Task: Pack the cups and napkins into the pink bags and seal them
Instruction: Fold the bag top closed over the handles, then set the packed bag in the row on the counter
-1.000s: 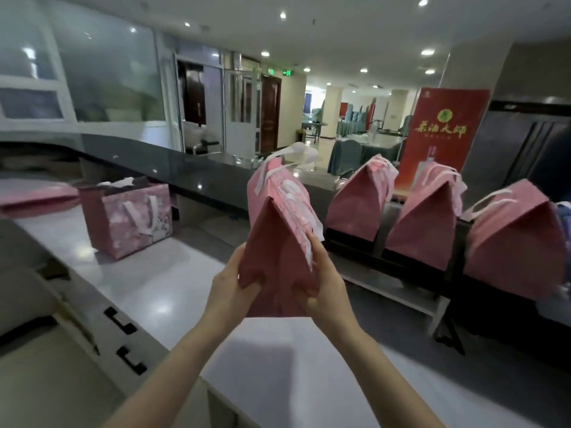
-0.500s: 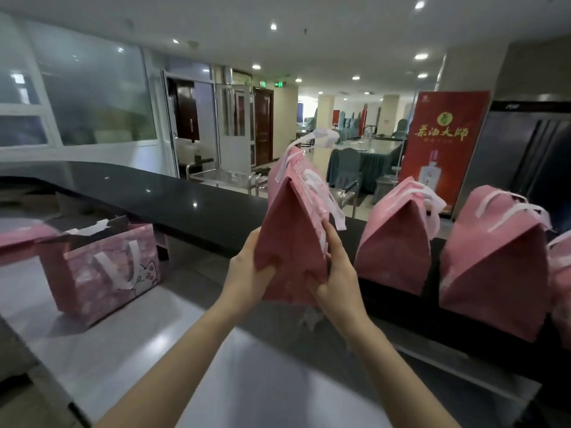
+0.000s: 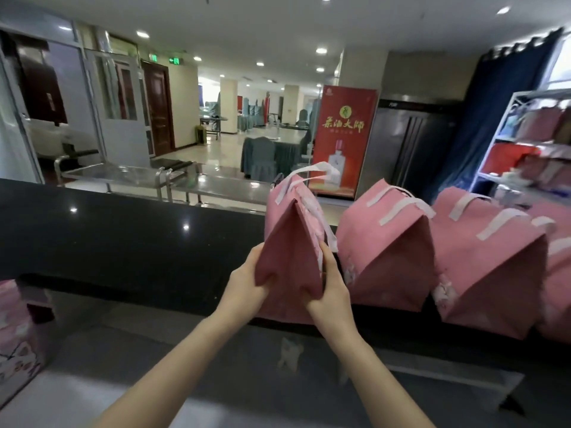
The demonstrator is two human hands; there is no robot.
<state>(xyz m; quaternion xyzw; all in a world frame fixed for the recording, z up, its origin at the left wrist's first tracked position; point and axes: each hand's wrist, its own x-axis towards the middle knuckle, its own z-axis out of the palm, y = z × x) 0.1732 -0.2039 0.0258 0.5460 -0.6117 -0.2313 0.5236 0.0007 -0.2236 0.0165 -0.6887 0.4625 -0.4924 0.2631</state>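
Left hand (image 3: 247, 282), right hand (image 3: 329, 291) grip peaked matte pink bag (image 3: 287, 257), white handles.

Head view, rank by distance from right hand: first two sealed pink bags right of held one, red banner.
1. First sealed pink fabric bag, beside the right hand.
2. Second sealed pink bag, farther right.
3. Red bottle banner, far back.

The pink bag (image 3: 290, 242) gripped between your left hand (image 3: 245, 284) and right hand (image 3: 332, 291) stands upright, its top pinched into a ridge with white handles drooping over it. Just to its right, a second bag (image 3: 386, 251) and a third bag (image 3: 488, 267), both closed, stand in a row on the black surface (image 3: 123, 236).
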